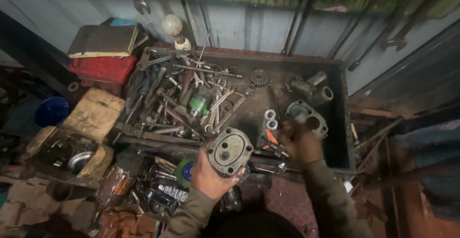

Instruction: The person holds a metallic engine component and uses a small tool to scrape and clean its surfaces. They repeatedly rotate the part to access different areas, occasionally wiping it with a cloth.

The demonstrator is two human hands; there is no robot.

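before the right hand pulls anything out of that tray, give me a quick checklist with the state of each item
1. Left hand has the round metal housing in a firm grip: ok.
2. Housing held above the tray's front rim, apart from the parts in the tray: ok.
3. Right hand sharp enough to see what it touches: not ok, blurred.
4. Right hand empty: cannot tell.
5. Grey flanged casting beside the right hand lies flat: ok.
6. Pile of wrenches apart from the right hand: ok.

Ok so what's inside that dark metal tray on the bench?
The dark metal tray holds a heap of wrenches, a gear and grey cast housings. The right hand reaches in; the left hand holds a round metal housing. The tools cover the floor beneath them.
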